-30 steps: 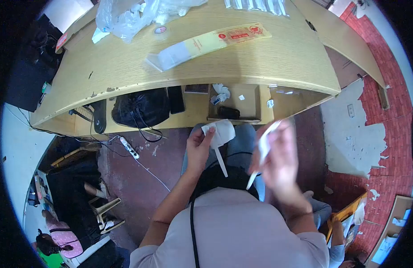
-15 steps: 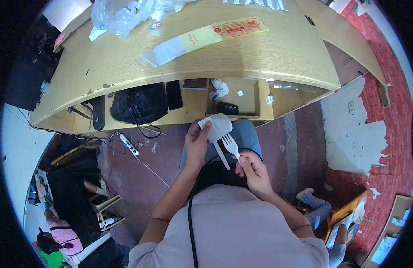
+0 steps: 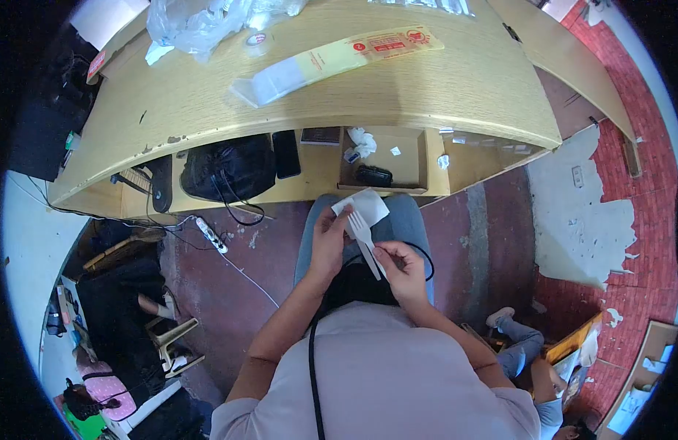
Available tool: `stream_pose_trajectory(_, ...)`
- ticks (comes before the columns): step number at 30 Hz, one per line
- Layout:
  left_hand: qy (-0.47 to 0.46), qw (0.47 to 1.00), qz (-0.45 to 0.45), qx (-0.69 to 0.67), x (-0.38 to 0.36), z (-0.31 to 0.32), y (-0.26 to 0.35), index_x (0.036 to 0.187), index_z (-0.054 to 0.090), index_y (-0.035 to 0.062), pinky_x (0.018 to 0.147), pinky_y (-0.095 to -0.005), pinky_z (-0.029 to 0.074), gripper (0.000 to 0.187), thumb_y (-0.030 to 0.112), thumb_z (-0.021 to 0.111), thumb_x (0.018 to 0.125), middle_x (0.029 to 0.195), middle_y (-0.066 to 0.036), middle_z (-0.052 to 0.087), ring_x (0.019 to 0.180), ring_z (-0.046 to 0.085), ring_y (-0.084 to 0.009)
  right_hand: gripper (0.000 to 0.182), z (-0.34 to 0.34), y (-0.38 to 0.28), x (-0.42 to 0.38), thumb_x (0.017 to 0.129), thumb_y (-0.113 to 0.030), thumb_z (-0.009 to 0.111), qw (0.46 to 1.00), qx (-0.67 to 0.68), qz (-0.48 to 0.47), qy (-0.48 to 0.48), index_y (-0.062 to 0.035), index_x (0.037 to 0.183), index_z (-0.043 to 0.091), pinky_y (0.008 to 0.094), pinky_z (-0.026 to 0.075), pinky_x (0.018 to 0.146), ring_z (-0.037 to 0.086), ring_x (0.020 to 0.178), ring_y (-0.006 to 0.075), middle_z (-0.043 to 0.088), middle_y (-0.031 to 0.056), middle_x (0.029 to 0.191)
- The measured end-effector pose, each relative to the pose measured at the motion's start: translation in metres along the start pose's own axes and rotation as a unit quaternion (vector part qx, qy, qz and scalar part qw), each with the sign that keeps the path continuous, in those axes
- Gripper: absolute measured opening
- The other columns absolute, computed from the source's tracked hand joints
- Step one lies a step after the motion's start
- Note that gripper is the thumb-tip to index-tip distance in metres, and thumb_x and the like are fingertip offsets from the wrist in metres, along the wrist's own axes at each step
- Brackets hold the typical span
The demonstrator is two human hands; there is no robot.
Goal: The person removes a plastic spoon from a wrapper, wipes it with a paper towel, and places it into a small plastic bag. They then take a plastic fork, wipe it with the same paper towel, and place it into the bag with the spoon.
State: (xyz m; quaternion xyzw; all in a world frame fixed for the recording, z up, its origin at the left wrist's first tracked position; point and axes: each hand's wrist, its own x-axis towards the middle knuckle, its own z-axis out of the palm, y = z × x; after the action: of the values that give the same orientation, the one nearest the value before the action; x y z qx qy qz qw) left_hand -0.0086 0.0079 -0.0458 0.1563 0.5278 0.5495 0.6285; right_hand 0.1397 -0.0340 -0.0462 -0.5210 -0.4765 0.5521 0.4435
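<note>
In my left hand [image 3: 330, 238] I hold a folded white napkin [image 3: 371, 204] and a white plastic knife [image 3: 370, 260], whose lower end points down toward my lap. The white plastic fork [image 3: 361, 229] lies over the knife and the lower edge of the napkin, tines upward. My right hand [image 3: 401, 270] pinches the fork near its handle end. The fork's tines are beside my left fingertips. Both hands are above my lap, in front of the desk's open shelf.
The desk [image 3: 456, 88] bears a yellow and clear packet [image 3: 339, 62], a tape roll [image 3: 258, 42] and plastic bags [image 3: 199, 26]. Its shelf holds a black bag [image 3: 229, 169], a phone [image 3: 286, 154] and a cardboard box [image 3: 409, 172]. Other people sit at lower left and lower right.
My right hand has moved the fork up and left, so it now lies against the knife and napkin. The napkin has shifted slightly right. The person at lower right has moved.
</note>
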Motion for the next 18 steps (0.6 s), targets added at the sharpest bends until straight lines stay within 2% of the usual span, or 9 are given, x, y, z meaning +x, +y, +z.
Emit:
stream_pose_trajectory(5,-0.008,1.0,-0.012,-0.017,0.006,-0.006,-0.011,0.105,0.053,0.0084,0.068,-0.0284,0.048,0.025,0.025,0.059,0.087,0.094,-0.003,0.061,0.082,0.06,-0.0132,0.009,-0.003,0.005,0.002,0.083,-0.008,0.065,0.997,0.022,0.071,-0.006,-0.0011,0.088,0.066,0.0217,0.044,0.066,0.054,0.07,0.0064,0.063,0.001,0.079)
stream_pose_trajectory(8,-0.009,0.999,-0.022,-0.022,0.007,-0.007,-0.012,0.107,0.052,0.0081,0.071,-0.0299,0.048,0.026,0.025,0.059,0.087,0.097,-0.004,0.061,0.085,0.061,-0.0149,0.006,-0.003,0.006,0.003,0.084,-0.007,0.064,0.999,0.008,0.035,-0.008,-0.0013,0.087,0.065,0.0191,0.041,0.063,0.053,0.068,0.0041,0.062,-0.0009,0.078)
stream_pose_trajectory(14,-0.021,0.999,-0.028,-0.006,0.011,-0.006,-0.017,0.109,0.053,0.007,0.072,-0.031,0.049,0.028,0.024,0.059,0.087,0.099,-0.005,0.061,0.087,0.061,-0.0157,0.006,0.001,0.004,0.007,0.084,-0.007,0.065,1.0,0.002,0.018,-0.008,-0.0018,0.086,0.065,0.0193,0.041,0.063,0.052,0.068,0.0037,0.062,-0.0012,0.078)
stream_pose_trajectory(18,-0.018,0.999,-0.025,-0.006,0.01,-0.004,-0.017,0.11,0.052,0.0063,0.073,-0.0319,0.049,0.027,0.022,0.058,0.088,0.101,-0.006,0.06,0.089,0.061,-0.016,0.008,0.003,0.002,0.012,0.083,-0.008,0.066,0.998,0.032,0.05,0.005,-0.0008,0.086,0.065,0.0211,0.043,0.065,0.054,0.07,0.0063,0.062,0.0003,0.079)
